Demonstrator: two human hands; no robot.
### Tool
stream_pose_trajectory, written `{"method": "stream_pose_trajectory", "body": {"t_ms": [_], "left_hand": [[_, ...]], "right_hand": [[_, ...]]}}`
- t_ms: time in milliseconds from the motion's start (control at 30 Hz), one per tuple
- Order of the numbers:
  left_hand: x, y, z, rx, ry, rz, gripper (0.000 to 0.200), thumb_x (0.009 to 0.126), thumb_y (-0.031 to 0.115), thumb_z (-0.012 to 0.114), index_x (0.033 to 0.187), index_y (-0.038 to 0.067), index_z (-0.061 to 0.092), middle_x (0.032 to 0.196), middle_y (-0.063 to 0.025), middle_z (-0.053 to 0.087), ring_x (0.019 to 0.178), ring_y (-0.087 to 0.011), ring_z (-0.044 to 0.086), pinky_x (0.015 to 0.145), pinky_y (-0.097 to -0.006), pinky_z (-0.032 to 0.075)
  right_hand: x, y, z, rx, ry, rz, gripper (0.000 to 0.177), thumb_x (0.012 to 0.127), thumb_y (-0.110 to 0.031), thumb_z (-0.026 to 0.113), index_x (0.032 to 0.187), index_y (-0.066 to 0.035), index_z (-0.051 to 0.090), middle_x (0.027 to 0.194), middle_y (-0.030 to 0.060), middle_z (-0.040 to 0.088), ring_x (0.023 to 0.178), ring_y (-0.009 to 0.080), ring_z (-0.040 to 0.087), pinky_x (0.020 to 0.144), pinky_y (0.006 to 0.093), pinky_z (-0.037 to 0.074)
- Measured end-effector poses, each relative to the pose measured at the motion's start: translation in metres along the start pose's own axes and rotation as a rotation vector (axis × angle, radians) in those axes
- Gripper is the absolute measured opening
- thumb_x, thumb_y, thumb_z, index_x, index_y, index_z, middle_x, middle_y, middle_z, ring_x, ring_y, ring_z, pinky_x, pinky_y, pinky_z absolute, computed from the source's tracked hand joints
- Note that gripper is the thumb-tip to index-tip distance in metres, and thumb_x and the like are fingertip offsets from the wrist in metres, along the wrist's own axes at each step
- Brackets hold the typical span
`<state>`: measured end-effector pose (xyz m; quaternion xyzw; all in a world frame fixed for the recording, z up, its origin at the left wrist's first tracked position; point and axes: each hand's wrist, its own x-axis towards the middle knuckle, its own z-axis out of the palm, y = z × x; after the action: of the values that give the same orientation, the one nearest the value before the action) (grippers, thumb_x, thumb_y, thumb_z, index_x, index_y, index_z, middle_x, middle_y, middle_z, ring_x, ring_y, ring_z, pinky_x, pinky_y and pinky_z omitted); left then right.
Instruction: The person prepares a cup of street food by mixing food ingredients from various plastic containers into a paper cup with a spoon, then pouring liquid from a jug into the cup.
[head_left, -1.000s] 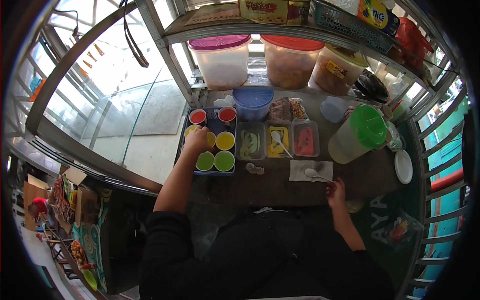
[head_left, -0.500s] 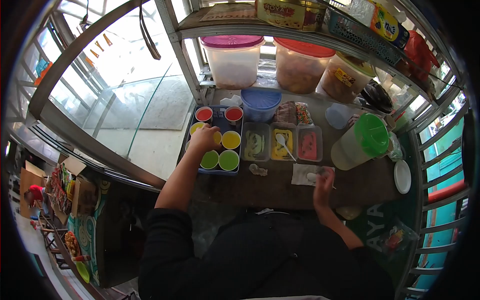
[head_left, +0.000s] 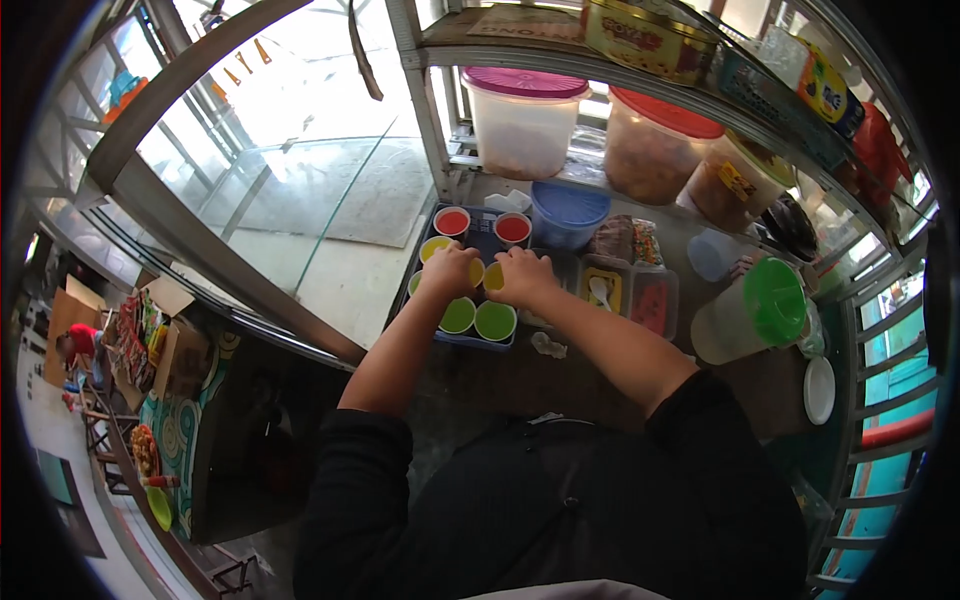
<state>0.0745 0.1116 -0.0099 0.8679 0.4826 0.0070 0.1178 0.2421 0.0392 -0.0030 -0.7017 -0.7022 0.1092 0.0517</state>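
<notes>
A blue tray (head_left: pixel 470 342) holds several small cups: two red cups (head_left: pixel 452 221) at the back, yellow ones in the middle and green cups (head_left: pixel 495 320) in front. My left hand (head_left: pixel 450 268) reaches over the middle row, its fingers curled at a yellow cup, fingertips partly hidden. Close beside it, my right hand (head_left: pixel 522 275) has its fingers bent round the rim of another yellow cup (head_left: pixel 493 279). Right of the tray stand clear plastic boxes, one with yellow contents and a white spoon (head_left: pixel 599 290), another with red contents (head_left: pixel 654 300).
A blue-lidded tub (head_left: pixel 570 213) stands behind the boxes. To the right are a green-lidded pitcher (head_left: pixel 750 318) and a white plate (head_left: pixel 819 390). Crumpled plastic (head_left: pixel 548 345) lies before the tray. Large tubs (head_left: pixel 525 125) sit below a metal-framed shelf (head_left: pixel 540 68).
My right hand has moved left from the white cloth and spoon to the yellow cups. The left hand stays at the middle row. The whole view has shifted, placing the tray farther right.
</notes>
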Motion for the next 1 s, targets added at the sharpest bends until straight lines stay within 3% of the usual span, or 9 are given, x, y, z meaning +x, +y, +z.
{"method": "stream_pose_trajectory", "body": {"t_ms": [100, 400, 700, 800, 1000], "left_hand": [[0.000, 0.002, -0.004, 0.021, 0.006, -0.013, 0.070, 0.061, 0.025, 0.087, 0.128, 0.025, 0.066, 0.121, -0.0099, 0.064, 0.115, -0.0318, 0.063, 0.095, -0.0444, 0.055], [0.002, 0.001, -0.010, 0.013, 0.047, 0.025, 0.064, 0.064, 0.030, 0.085, 0.125, 0.023, 0.068, 0.120, -0.0092, 0.064, 0.119, -0.0316, 0.060, 0.097, -0.0443, 0.054], [0.009, -0.001, -0.011, -0.092, 0.031, 0.042, 0.068, 0.063, 0.039, 0.087, 0.126, 0.022, 0.066, 0.122, -0.0120, 0.065, 0.120, -0.0325, 0.061, 0.100, -0.0443, 0.051], [0.016, -0.008, 0.000, -0.096, 0.104, 0.113, 0.071, 0.059, 0.038, 0.089, 0.124, 0.018, 0.068, 0.116, -0.0127, 0.066, 0.113, -0.0347, 0.063, 0.096, -0.0443, 0.053], [0.027, -0.011, -0.005, -0.065, 0.027, 0.171, 0.070, 0.063, 0.042, 0.088, 0.125, 0.019, 0.068, 0.119, -0.0139, 0.066, 0.117, -0.0342, 0.062, 0.101, -0.0442, 0.050]], "right_hand": [[0.011, -0.001, -0.008, -0.054, -0.133, 0.004, 0.074, 0.068, -0.056, 0.083, 0.128, -0.017, 0.064, 0.127, 0.0079, 0.063, 0.120, 0.0255, 0.062, 0.102, 0.0498, 0.043], [0.025, 0.002, -0.016, -0.026, -0.247, 0.002, 0.075, 0.065, -0.056, 0.085, 0.125, -0.016, 0.064, 0.127, 0.0072, 0.063, 0.121, 0.0249, 0.063, 0.103, 0.0521, 0.042], [0.033, 0.014, -0.014, 0.093, -0.295, -0.018, 0.077, 0.061, -0.058, 0.085, 0.125, -0.021, 0.067, 0.124, 0.0054, 0.066, 0.118, 0.0242, 0.064, 0.103, 0.0554, 0.040], [0.035, 0.019, -0.019, 0.157, -0.335, -0.005, 0.074, 0.062, -0.062, 0.082, 0.122, -0.020, 0.071, 0.120, 0.0056, 0.070, 0.113, 0.0251, 0.067, 0.100, 0.0549, 0.040], [0.037, 0.019, -0.021, 0.168, -0.359, -0.006, 0.074, 0.064, -0.064, 0.080, 0.122, -0.020, 0.072, 0.118, 0.0065, 0.072, 0.111, 0.0257, 0.068, 0.098, 0.0539, 0.040]]}}
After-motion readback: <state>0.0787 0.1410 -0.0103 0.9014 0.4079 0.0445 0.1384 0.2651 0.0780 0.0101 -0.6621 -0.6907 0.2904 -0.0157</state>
